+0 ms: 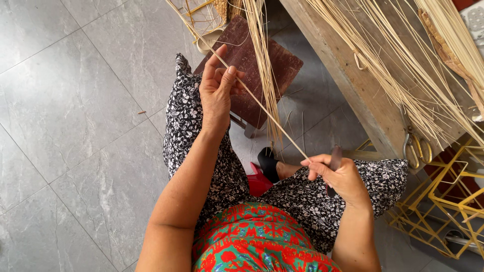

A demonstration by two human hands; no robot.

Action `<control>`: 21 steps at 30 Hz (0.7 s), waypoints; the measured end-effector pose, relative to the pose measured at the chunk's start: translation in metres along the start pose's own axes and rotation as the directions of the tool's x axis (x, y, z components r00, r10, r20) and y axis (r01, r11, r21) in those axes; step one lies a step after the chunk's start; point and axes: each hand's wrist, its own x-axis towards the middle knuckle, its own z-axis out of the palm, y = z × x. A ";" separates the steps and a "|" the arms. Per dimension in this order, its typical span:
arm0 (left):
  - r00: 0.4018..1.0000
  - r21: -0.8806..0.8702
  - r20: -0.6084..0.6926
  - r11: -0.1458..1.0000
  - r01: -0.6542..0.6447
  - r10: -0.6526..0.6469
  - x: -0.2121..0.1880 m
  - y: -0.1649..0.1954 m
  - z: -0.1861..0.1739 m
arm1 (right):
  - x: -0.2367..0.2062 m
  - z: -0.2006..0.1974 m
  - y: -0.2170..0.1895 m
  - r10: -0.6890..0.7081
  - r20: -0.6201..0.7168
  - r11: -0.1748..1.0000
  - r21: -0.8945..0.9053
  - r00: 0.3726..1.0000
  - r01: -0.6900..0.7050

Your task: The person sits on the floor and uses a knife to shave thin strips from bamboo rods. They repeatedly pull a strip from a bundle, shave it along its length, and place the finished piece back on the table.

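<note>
Thin pale cane strip (pixel 272 118) runs on a slant through the middle of the frame, stretched between my two hands. My left hand (pixel 217 88), up at centre top, pinches the strip between thumb and curled fingers, so that hand is closed on it. From there the strip goes on past my fingers toward the top left of centre, where it meets a small woven frame (pixel 204 12) at the top edge. My right hand (pixel 340 176), lower and right of centre, holds the strip's near end at the fingertips, and the same hand is wrapped around a dark knife (pixel 334 168) whose blade stands up just beside the strip; I cannot tell whether the blade touches it.

Below my hands lie my knees in a black and white flowered skirt (pixel 222 176), with a red and green patterned top (pixel 257 242) at the bottom edge. Between the knees sits a dark brown wooden stool (pixel 282 63) on the grey tiled floor (pixel 75 111). A hanging bundle of cane strands (pixel 264 65) drops in front of the stool. At the upper right a wooden bench (pixel 363 90) carries many more loose strands (pixel 403 55), and a yellow wire rack (pixel 448 196) stands at the lower right, just beside the bench.
</note>
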 end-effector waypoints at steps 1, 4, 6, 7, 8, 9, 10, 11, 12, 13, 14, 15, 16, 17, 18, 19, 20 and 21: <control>1.000 -0.031 0.000 1.000 0.008 -0.008 -0.001 0.002 0.000 | -0.003 0.000 0.000 -0.030 -0.067 0.999 -0.016 0.997 0.029; 0.995 0.047 -0.002 0.994 0.099 -0.099 -0.011 0.014 0.007 | -0.009 0.001 -0.004 -0.183 -0.239 0.979 -0.133 0.954 0.155; 0.970 0.311 -0.033 0.920 0.240 -0.241 -0.024 0.025 0.017 | -0.009 0.000 -0.012 -0.370 -0.294 0.910 -0.303 0.881 0.281; 0.984 0.423 -0.005 0.892 0.162 -0.176 -0.038 0.031 0.025 | -0.013 0.001 -0.016 -0.316 -0.312 0.936 -0.257 0.896 0.240; 0.994 0.527 0.030 0.846 0.074 -0.106 -0.056 0.037 0.033 | -0.013 0.002 -0.021 -0.266 -0.325 0.956 -0.210 0.907 0.206; 0.986 0.587 0.140 0.794 -0.155 0.090 -0.072 0.042 0.041 | -0.013 0.005 -0.026 -0.218 -0.334 0.972 -0.160 0.917 0.173; 0.929 0.618 0.261 0.694 -0.369 0.262 -0.088 0.048 0.050 | -0.013 0.010 -0.031 -0.211 -0.322 0.977 -0.098 0.923 0.189; 0.854 0.607 0.387 0.600 -0.520 0.349 -0.101 0.053 0.056 | -0.013 0.016 -0.036 -0.202 -0.306 0.979 -0.036 0.930 0.200; 0.753 0.572 0.509 0.490 -0.658 0.417 -0.111 0.058 0.062 | -0.013 0.020 -0.041 -0.196 -0.290 0.977 0.025 0.937 0.212; 0.718 0.584 0.576 0.419 -0.695 0.390 -0.116 0.062 0.067 | -0.011 0.025 -0.046 -0.208 -0.298 0.969 0.066 0.931 0.238; 0.681 0.587 0.640 0.346 -0.732 0.356 -0.120 0.066 0.072 | -0.010 0.029 -0.050 -0.221 -0.308 0.958 0.108 0.925 0.265; 0.645 0.584 0.698 0.273 -0.765 0.312 -0.123 0.069 0.074 | -0.009 0.032 -0.055 -0.229 -0.317 0.946 0.151 0.920 0.287; 0.631 0.572 0.704 0.266 -0.776 0.326 -0.124 0.073 0.075 | -0.010 0.036 -0.058 -0.259 -0.299 0.936 0.158 0.918 0.316; 0.616 0.557 0.711 0.262 -0.788 0.339 -0.123 0.076 0.076 | -0.010 0.038 -0.062 -0.288 -0.285 0.925 0.164 0.914 0.342; 0.598 0.539 0.720 0.259 -0.801 0.352 -0.120 0.080 0.077 | -0.012 0.039 -0.065 -0.316 -0.274 0.914 0.170 0.908 0.369; 0.593 0.547 0.720 0.231 -0.805 0.362 -0.118 0.084 0.078 | -0.015 0.040 -0.068 -0.347 -0.236 0.898 0.197 0.908 0.394; 0.589 0.556 0.718 0.205 -0.806 0.371 -0.117 0.089 0.077 | -0.019 0.041 -0.071 -0.377 -0.197 0.881 0.225 0.905 0.416; 0.585 0.565 0.716 0.177 -0.806 0.379 -0.115 0.095 0.077 | -0.022 0.041 -0.073 -0.408 -0.157 0.863 0.254 0.899 0.436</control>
